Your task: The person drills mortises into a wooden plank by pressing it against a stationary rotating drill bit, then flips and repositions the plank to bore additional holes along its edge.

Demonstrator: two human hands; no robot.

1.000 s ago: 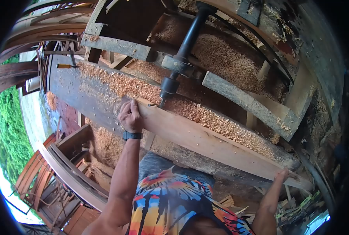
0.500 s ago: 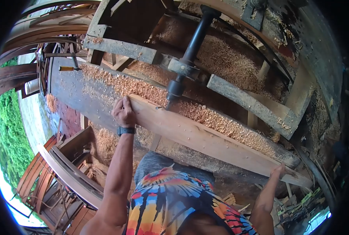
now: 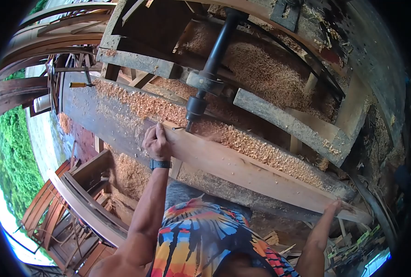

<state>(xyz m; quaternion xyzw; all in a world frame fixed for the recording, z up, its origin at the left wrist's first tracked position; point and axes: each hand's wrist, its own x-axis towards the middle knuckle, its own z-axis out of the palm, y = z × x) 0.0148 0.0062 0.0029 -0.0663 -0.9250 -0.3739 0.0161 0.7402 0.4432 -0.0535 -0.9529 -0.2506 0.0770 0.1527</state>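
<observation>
A long, pale wooden board (image 3: 242, 168) lies slantwise across the worktable (image 3: 99, 111), in front of my body. My left hand (image 3: 157, 144), with a dark watch on its wrist, is closed on the board's left end. Near its right end, my right hand (image 3: 332, 208) grips the board's near edge; some of its fingers are hard to make out. Just past my left hand, the tip of a black machine spindle (image 3: 196, 106) comes down at the board's far edge. A small nail-like metal pin (image 3: 177, 128) shows beside it.
Wood shavings (image 3: 261, 150) are heaped along the board's far side. A grey timber frame (image 3: 288, 120) surrounds the spindle. At the table's far left lies a yellow-handled hammer-like tool (image 3: 81, 84). Curved wooden pieces (image 3: 87, 207) stand to my left.
Both hands and the board have shifted right past the spindle, so the spindle's tip is now closer to my left hand. The camera view has also shifted slightly.
</observation>
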